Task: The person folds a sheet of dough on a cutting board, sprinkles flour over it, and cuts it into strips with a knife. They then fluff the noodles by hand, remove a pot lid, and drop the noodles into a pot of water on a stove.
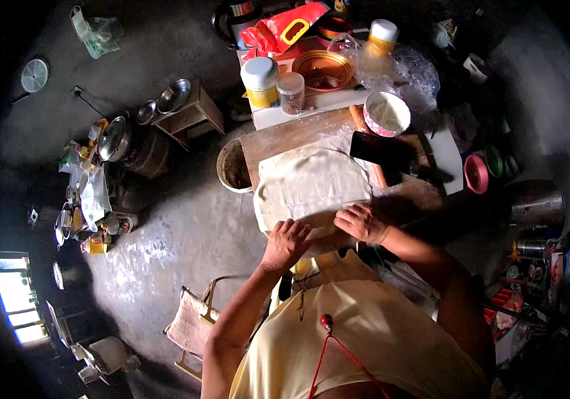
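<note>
A wide, flat sheet of pale dough (pixel 311 181) covers much of the floured wooden board (pixel 278 143). At its near left edge my left hand (pixel 287 245) rests with its fingers curled onto the dough. My right hand (pixel 362 223) is closed on the near right edge, fingers bent over the dough. Beyond the sheet's right side lie a black phone (pixel 381 149) and a rolling pin (pixel 379 175), partly hidden under the phone. A bowl of white flour (pixel 386 114) stands at the board's far right.
Behind the board, a white table (pixel 268 120) holds jars (pixel 260 81), a brown bowl (pixel 323 70), a red bag (pixel 278 32) and clear plastic. A bucket (pixel 233 166) stands left of the board. A folding chair (pixel 193 322) is at lower left, a pink bowl (pixel 476 174) at right.
</note>
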